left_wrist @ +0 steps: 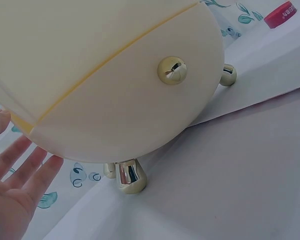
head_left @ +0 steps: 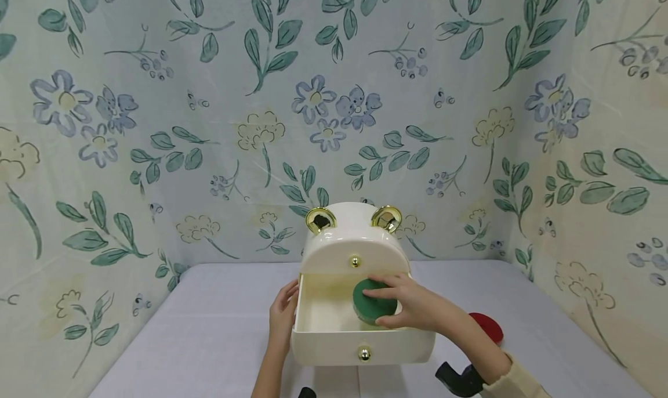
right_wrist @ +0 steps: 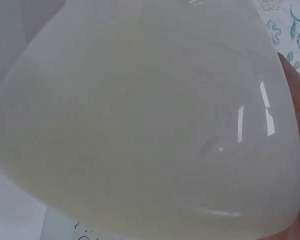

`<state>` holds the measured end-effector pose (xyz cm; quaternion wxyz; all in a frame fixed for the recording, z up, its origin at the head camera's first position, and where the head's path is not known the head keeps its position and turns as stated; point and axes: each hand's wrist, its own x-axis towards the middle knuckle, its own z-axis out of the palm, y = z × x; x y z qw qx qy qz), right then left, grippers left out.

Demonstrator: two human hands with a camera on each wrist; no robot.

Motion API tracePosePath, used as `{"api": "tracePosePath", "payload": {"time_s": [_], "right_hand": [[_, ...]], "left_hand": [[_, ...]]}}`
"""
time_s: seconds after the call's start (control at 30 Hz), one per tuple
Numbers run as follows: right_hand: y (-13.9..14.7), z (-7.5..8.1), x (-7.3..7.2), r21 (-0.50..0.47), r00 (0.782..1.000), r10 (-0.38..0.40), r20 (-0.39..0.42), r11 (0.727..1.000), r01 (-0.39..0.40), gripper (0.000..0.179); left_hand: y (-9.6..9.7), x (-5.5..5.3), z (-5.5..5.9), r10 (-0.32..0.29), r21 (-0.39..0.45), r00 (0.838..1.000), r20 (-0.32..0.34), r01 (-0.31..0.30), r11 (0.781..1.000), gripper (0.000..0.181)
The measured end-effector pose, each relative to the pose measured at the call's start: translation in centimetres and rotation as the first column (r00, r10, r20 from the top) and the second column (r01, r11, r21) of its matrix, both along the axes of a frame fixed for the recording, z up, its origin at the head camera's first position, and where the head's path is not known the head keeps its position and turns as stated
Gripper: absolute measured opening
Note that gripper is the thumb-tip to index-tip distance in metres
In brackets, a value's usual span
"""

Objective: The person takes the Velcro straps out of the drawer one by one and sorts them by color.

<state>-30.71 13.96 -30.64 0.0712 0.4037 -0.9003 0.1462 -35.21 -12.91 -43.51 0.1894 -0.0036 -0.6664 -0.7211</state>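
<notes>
A glossy white drawer box (head_left: 357,244) with two gold-rimmed rings on top stands on the table. Its lower drawer (head_left: 365,343) is pulled out toward me. Inside the drawer, at its right, my right hand (head_left: 412,302) holds a green round disc (head_left: 367,308) between thumb and fingers. My left hand (head_left: 283,311) rests along the drawer's left side. In the left wrist view, the fingers of the left hand (left_wrist: 17,185) are stretched out under the drawer's edge. The white drawer front (right_wrist: 150,125) fills most of the right wrist view and hides the disc.
A red round disc (head_left: 486,328) lies on the white-covered table (head_left: 224,328), partly behind my right forearm. Gold feet (left_wrist: 131,177) carry the box. A black curved object (head_left: 459,379) shows below the right forearm. Flower-patterned cloth (head_left: 334,96) encloses the back and sides.
</notes>
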Motion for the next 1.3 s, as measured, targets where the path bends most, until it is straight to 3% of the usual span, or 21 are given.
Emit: {"api": "tracePosePath", "payload": {"time_s": [0.13, 0.3, 0.43, 0.67, 0.77, 1.03, 1.17, 1.3], "right_hand": [[0.4, 0.0, 0.3, -0.033, 1.0, -0.012, -0.015, 0.999, 0.011, 0.045], [0.9, -0.3, 0.7, -0.09, 0.993, -0.029, -0.113, 0.996, 0.019, 0.044], [1.5, -0.6, 1.0, -0.156, 0.976, -0.073, -0.205, 0.987, 0.041, 0.045], [2.5, -1.1, 1.6, -0.25, 0.946, -0.146, -0.288, 0.966, 0.073, 0.049], [3.0, -1.7, 1.9, -0.295, 0.922, -0.164, -0.351, 0.954, 0.057, 0.051], [4.8, -2.9, 2.5, -0.402, 0.813, -0.202, -0.546, 0.915, -0.043, 0.046], [5.5, -3.1, 3.0, -0.437, 0.784, -0.246, -0.57, 0.899, -0.036, 0.045], [6.2, -3.3, 3.5, -0.455, 0.782, -0.299, -0.547, 0.89, 0.022, 0.045]], "left_hand": [[0.0, 0.0, -0.1, 0.004, -0.007, 1.0, 0.001, -0.004, 1.0, 0.042], [0.0, 0.0, 0.0, 0.003, -0.008, 1.0, 0.003, -0.003, 1.0, 0.042], [0.0, 0.1, 0.1, -0.002, 0.0, 1.0, 0.007, 0.002, 1.0, 0.042], [0.0, 0.2, 0.3, 0.012, -0.008, 1.0, 0.002, -0.012, 1.0, 0.041], [-0.1, 0.1, 0.2, 0.006, -0.002, 1.0, 0.003, -0.006, 1.0, 0.041], [0.1, 0.0, 0.0, 0.009, 0.007, 1.0, 0.02, -0.009, 1.0, 0.04], [0.1, 0.0, 0.1, 0.014, 0.001, 1.0, 0.019, -0.014, 1.0, 0.04], [0.1, 0.1, 0.2, 0.023, -0.013, 1.0, 0.019, -0.023, 1.0, 0.04]]}}
